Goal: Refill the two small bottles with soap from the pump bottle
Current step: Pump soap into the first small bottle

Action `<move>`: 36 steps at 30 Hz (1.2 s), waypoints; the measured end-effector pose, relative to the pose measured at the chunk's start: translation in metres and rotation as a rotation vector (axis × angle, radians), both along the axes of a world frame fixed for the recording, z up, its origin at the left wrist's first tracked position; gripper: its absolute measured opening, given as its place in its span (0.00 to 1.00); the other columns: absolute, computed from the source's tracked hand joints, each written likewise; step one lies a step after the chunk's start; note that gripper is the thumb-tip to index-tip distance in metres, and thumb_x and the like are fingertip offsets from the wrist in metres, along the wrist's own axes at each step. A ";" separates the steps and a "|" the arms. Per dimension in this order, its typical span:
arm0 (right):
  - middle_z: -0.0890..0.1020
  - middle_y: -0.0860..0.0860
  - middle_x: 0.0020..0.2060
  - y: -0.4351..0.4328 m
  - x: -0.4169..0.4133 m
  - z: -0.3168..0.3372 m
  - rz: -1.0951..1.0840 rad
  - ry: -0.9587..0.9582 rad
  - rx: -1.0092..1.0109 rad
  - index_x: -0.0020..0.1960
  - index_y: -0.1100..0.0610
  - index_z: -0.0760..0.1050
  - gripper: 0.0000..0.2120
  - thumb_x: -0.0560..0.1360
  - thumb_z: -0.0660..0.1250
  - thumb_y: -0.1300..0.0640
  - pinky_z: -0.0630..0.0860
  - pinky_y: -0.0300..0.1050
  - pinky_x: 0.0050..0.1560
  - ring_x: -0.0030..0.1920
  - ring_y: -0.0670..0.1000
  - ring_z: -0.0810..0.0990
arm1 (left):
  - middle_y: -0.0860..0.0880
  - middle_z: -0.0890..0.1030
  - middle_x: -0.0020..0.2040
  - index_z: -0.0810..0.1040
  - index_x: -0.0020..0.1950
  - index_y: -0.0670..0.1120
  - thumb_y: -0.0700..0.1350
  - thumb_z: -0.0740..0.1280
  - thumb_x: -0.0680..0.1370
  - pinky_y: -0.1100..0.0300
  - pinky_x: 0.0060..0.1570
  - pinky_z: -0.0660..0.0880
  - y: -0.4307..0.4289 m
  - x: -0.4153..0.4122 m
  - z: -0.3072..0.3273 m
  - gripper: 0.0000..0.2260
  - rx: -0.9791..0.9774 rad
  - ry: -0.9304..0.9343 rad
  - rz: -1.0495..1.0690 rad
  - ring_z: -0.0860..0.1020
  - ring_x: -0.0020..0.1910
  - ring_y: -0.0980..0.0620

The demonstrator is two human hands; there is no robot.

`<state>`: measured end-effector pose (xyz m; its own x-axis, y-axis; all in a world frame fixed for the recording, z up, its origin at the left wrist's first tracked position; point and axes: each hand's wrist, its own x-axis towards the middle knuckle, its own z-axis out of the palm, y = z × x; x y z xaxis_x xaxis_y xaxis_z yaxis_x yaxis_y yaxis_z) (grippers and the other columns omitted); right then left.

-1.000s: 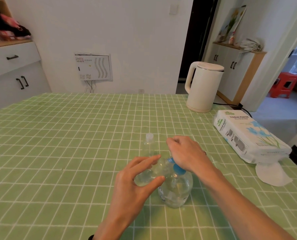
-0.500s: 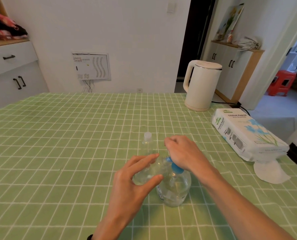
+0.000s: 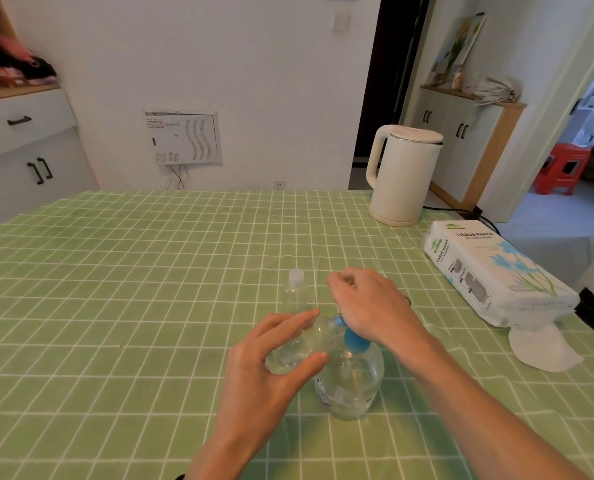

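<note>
A white-walled room holds a desk (image 3: 115, 306) covered by a green cloth with a white grid. Near its front middle stands the pump bottle (image 3: 354, 386), upright, round-bodied and clear, with clear liquid inside and a blue pump head (image 3: 356, 339) on top.

Just to its left, the open small bottle (image 3: 290, 356) is held tilted above the cloth, its mouth towards the blue nozzle. It is clear too, and some clear liquid shows in its lower end. The left hand (image 3: 267, 368) grips it from the near side, thumb under one side and fingers spread over the other. The right hand (image 3: 368, 303) lies over the pump head, its heel on the blue top. Its fingers are curled down beyond the pump, and whether they hold anything cannot be told.

Just behind the two hands stands the capped small bottle (image 3: 295, 289), upright, slim and clear, with a white cap.

Well apart at the far right corner sits a cream kettle (image 3: 403, 178). Nearer along the right edge lies a tissue pack (image 3: 489, 271), with a loose tissue (image 3: 545, 348) at its near end. Against the left wall stands a white cabinet (image 3: 28, 150), and a red stool (image 3: 562, 168) shows through the doorway on the right.
</note>
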<state>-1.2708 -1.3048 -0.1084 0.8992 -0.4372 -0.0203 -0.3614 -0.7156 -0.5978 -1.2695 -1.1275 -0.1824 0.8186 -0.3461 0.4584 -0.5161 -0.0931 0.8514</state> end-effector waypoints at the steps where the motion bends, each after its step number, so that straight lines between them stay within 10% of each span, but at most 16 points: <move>1: 0.75 0.47 0.31 0.000 0.001 -0.002 0.000 0.001 0.013 0.37 0.54 0.71 0.20 0.84 0.57 0.45 0.74 0.53 0.49 0.37 0.52 0.74 | 0.61 0.85 0.57 0.83 0.65 0.63 0.47 0.82 0.72 0.74 0.59 0.73 0.000 0.000 0.000 0.24 -0.001 -0.002 -0.001 0.83 0.60 0.58; 13: 0.73 0.46 0.28 -0.002 0.003 -0.009 0.005 -0.001 -0.005 0.34 0.53 0.69 0.20 0.83 0.58 0.47 0.71 0.51 0.45 0.32 0.51 0.71 | 0.63 0.86 0.57 0.83 0.65 0.64 0.45 0.81 0.71 0.75 0.59 0.73 -0.002 -0.004 -0.003 0.25 -0.018 0.026 0.015 0.83 0.60 0.59; 19: 0.84 0.47 0.38 0.004 0.003 0.003 0.017 -0.035 -0.153 0.56 0.52 0.83 0.21 0.85 0.55 0.42 0.69 0.54 0.54 0.50 0.56 0.82 | 0.62 0.86 0.57 0.84 0.65 0.62 0.44 0.82 0.72 0.74 0.59 0.73 0.000 -0.003 0.000 0.24 -0.017 0.015 0.010 0.83 0.59 0.58; 29: 0.75 0.48 0.31 -0.001 0.002 -0.007 0.020 0.023 0.006 0.39 0.56 0.74 0.19 0.85 0.57 0.49 0.79 0.58 0.57 0.36 0.53 0.76 | 0.61 0.86 0.56 0.84 0.64 0.63 0.43 0.82 0.71 0.75 0.59 0.73 -0.004 -0.003 -0.006 0.25 -0.019 0.050 0.025 0.83 0.59 0.58; 33: 0.88 0.55 0.47 -0.001 -0.001 -0.007 -0.003 -0.040 0.059 0.58 0.61 0.83 0.21 0.85 0.57 0.48 0.78 0.57 0.60 0.53 0.58 0.86 | 0.61 0.86 0.56 0.84 0.64 0.64 0.43 0.82 0.71 0.74 0.59 0.73 -0.004 -0.004 -0.004 0.25 -0.021 0.055 0.022 0.83 0.59 0.57; 36: 0.88 0.57 0.52 -0.004 -0.002 -0.009 -0.034 -0.155 0.221 0.54 0.57 0.86 0.21 0.85 0.57 0.48 0.78 0.45 0.50 0.57 0.54 0.85 | 0.61 0.86 0.56 0.84 0.65 0.63 0.43 0.82 0.71 0.74 0.59 0.73 -0.003 -0.004 -0.001 0.26 -0.028 0.045 0.012 0.83 0.59 0.57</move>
<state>-1.2733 -1.3085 -0.1178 0.8836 -0.4678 0.0183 -0.2749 -0.5502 -0.7884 -1.2736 -1.1308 -0.1839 0.8426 -0.3234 0.4307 -0.4764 -0.0745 0.8761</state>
